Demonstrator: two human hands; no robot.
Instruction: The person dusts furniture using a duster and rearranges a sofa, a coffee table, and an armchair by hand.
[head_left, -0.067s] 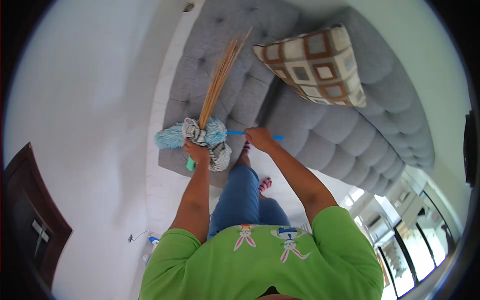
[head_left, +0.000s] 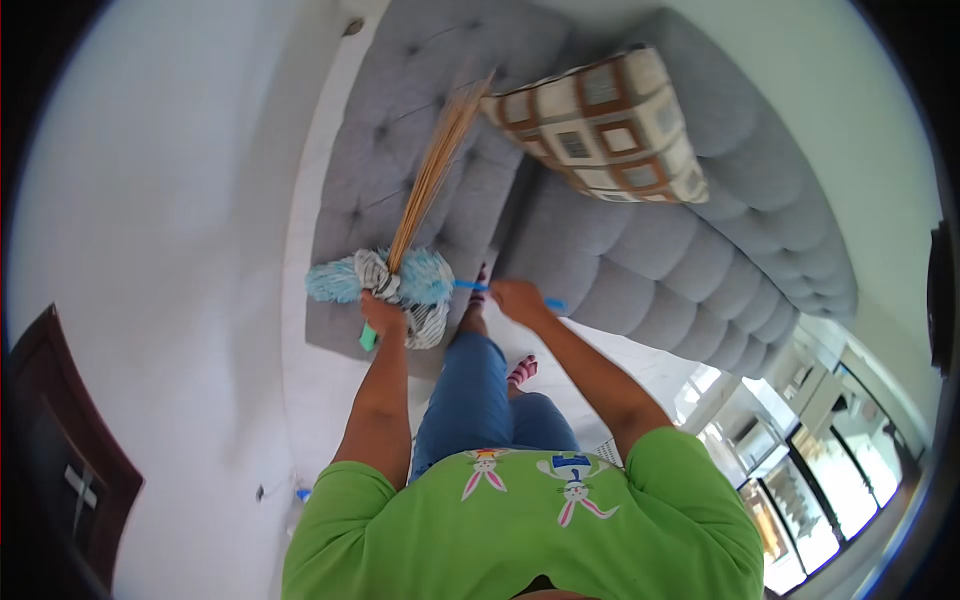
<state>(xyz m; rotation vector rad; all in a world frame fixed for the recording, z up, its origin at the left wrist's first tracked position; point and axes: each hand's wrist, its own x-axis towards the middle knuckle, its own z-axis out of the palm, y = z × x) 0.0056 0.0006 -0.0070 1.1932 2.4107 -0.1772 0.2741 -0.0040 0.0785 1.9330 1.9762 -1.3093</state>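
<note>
My left hand (head_left: 384,314) is closed round a bundle at the sofa's near left end: a checkered cloth (head_left: 427,325), a stick broom (head_left: 432,185) with its bristles pointing up and away, and a green handle (head_left: 368,338) below. The fluffy light-blue duster (head_left: 425,276) lies across this bundle, its head on both sides of the cloth. Its thin blue handle (head_left: 555,303) runs right into my right hand (head_left: 515,298), which is wrapped round it. Which items my left fingers grip besides the cloth is partly hidden.
A grey tufted sofa (head_left: 640,265) curves from the top to the right. On it leans a checked brown and cream pillow (head_left: 610,130). A white wall (head_left: 200,200) with a dark door (head_left: 75,450) is at left. My feet in striped socks are on the pale floor.
The view has shifted slightly, so sofa and pillow appear further left. Both hands keep their holds, now a little lower in the view, along with the broom and duster.
</note>
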